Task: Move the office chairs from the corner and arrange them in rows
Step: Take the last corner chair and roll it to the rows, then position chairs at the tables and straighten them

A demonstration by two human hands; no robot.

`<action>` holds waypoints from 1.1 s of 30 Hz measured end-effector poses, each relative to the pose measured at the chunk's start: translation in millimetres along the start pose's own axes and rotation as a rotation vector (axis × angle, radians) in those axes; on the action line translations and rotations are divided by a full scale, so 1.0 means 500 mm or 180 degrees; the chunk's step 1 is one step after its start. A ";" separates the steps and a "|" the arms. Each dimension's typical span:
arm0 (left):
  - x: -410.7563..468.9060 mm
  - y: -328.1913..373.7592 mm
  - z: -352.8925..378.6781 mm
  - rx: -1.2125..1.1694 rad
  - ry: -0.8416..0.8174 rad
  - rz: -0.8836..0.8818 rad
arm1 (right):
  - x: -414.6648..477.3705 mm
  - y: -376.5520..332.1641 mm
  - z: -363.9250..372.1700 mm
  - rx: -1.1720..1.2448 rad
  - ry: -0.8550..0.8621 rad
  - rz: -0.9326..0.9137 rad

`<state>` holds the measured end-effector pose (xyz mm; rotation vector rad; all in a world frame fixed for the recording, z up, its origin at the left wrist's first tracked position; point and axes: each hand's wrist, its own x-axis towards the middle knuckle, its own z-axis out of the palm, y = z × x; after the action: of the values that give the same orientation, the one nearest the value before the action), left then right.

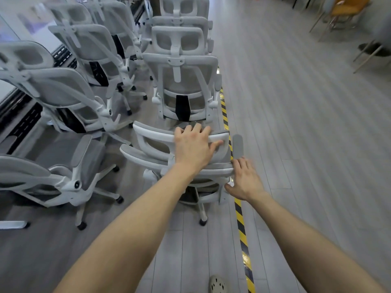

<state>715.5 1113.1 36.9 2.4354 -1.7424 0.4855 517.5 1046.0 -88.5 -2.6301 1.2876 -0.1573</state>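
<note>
— Grey mesh on a white frame: that is the near chair [139,154], seen from behind and above in my head view. It stands on the grey plank floor [296,123], just left of the yellow-and-black tape [240,220], last in a file of chairs.

— State of the hands?

— My left hand [193,146] grips the headrest [152,135], with the fingers curled over its top edge and the thumb on the rear face. My right hand [246,179] clasps nothing. Its fingers are extended and lie against the right edge of the back frame, just below the grey armrest pad [238,145], with the thumb spread out beneath.

— What stands in front?

— The chair ahead [182,89], same model, its back towards me and close to the near chair. I cannot tell whether the two touch. More of the same kind stand beyond it in line. A second row [84,45] runs along the left side, with those chairs turned at an angle.

— Anything further?

— A pale shoe [218,284] at the bottom edge, just left of the tape. At the far upper right, well apart from the rows, there is an orange chair [347,7], which is blurred.
</note>
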 end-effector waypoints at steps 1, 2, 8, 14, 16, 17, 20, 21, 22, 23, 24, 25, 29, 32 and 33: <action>0.003 0.006 0.000 -0.0008 -0.0010 -0.0029 | 0.005 0.005 -0.002 -0.0020 -0.0017 0.0006; 0.005 0.010 0.000 -0.0020 -0.0019 -0.0063 | 0.010 0.007 -0.003 -0.0037 -0.0045 0.0016; -0.006 0.021 -0.002 -0.0036 0.0029 -0.0202 | 0.021 0.016 -0.006 -0.0031 -0.0141 -0.0045; 0.004 0.050 -0.020 0.0047 -0.0030 -0.0327 | 0.045 0.046 -0.018 -0.0109 -0.0218 -0.0143; 0.005 0.062 -0.023 0.0074 -0.0090 -0.0381 | 0.049 0.051 -0.027 -0.0170 -0.0294 -0.0168; 0.003 0.069 -0.025 0.0096 -0.0105 -0.0396 | 0.046 0.052 -0.032 -0.0192 -0.0305 -0.0139; -0.002 0.076 -0.028 0.0064 -0.0181 -0.0360 | 0.011 0.033 -0.051 -0.0352 -0.0193 -0.0178; -0.001 0.070 -0.031 -0.0007 -0.0240 -0.0302 | -0.009 0.019 -0.059 -0.0359 -0.0105 -0.0290; 0.002 0.059 -0.036 -0.0106 -0.0290 -0.0228 | -0.030 0.002 -0.069 -0.0306 0.0012 -0.0429; 0.004 0.044 -0.045 -0.0226 -0.0336 -0.0154 | -0.050 -0.018 -0.079 -0.0233 0.0136 -0.0566; 0.004 0.023 -0.057 -0.0292 -0.0347 -0.0070 | -0.068 -0.040 -0.087 -0.0168 0.0240 -0.0691; -0.002 -0.002 -0.069 -0.0251 -0.0238 0.0006 | -0.083 -0.063 -0.090 -0.0120 0.0314 -0.0809; -0.083 -0.143 -0.104 0.0022 0.0309 -0.0194 | -0.104 -0.166 -0.080 -0.0058 0.0241 -0.1110; -0.175 -0.277 -0.103 0.0097 -0.0227 -0.0416 | -0.093 -0.261 -0.062 -0.0139 0.0034 -0.1301; -0.210 -0.324 -0.097 0.0130 -0.0558 -0.0495 | -0.087 -0.299 -0.055 -0.0155 -0.0020 -0.1379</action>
<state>827.1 1275.2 64.7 2.6886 -1.5987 0.3019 600.4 1165.4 -27.0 -2.9105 0.7087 -0.1840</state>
